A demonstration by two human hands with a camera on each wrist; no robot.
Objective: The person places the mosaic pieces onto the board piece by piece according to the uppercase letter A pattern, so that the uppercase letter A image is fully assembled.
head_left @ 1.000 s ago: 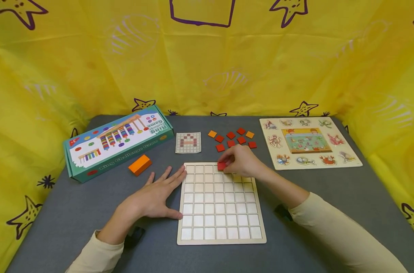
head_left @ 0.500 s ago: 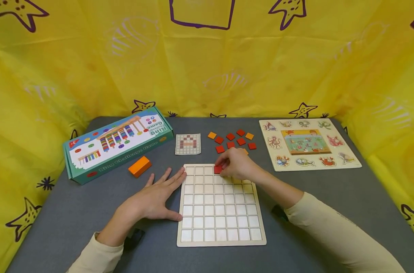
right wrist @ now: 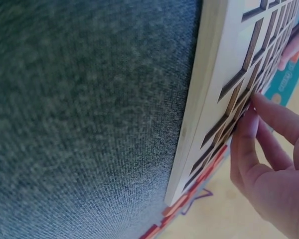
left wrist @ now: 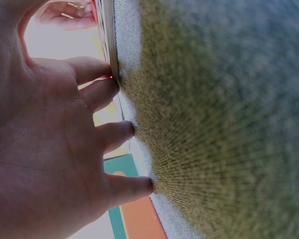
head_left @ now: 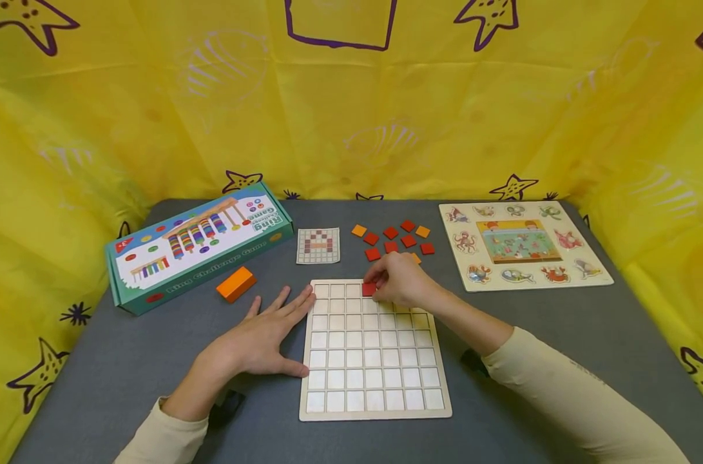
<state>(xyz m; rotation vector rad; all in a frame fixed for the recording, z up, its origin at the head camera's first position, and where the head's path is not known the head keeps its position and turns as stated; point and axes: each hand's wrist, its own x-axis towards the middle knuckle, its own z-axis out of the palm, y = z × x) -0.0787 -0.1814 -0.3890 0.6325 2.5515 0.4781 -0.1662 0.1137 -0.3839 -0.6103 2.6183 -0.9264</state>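
A pale wooden grid board point(head_left: 372, 413) lies flat in the middle of the table. My right hand point(head_left: 406, 280) pinches a red square tile point(head_left: 368, 290) at the fourth cell of the board's far row. Whether the tile lies fully down in the cell, I cannot tell. In the right wrist view, thumb and fingertips of the right hand point(right wrist: 274, 154) meet over the grid, and the tile is hidden. With fingers spread, my left hand point(head_left: 258, 341) rests on the table, its thumb and fingertips touching the board's left edge. The left wrist view shows the left hand's point(left wrist: 55, 144) palm.
Beyond the board lie several loose red tiles point(head_left: 408, 240) and orange tiles point(head_left: 359, 230). A small pattern card point(head_left: 318, 246) is left of them. An orange block point(head_left: 236, 284) sits before a green game box point(head_left: 200, 245). A sea-animal puzzle board point(head_left: 525, 276) lies at right.
My right hand has moved slightly left with the red tile, from the border of the fourth and fifth cells to the fourth cell. The left hand stays in place.
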